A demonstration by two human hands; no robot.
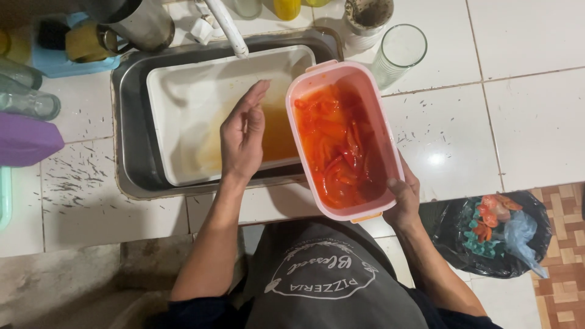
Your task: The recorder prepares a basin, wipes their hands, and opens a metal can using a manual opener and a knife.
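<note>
Hands: R [403, 204] grips pink tub [341, 140], L [242, 137] over white basin [201, 103] w/ glass [397, 52] nearby.

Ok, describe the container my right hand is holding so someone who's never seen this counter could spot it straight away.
Find the steel sink set in the white tiled counter, with a white rectangular tub inside it. At the sink's right edge the right hand grips a pink plastic container. It alone is pink with rounded corners, and its inside is smeared with red-orange sauce.

Pink container [343, 141], red-stained, gripped by right hand [404, 201]; left hand [242, 135] held flat above white tray [183, 97] in steel sink [131, 140].
</note>
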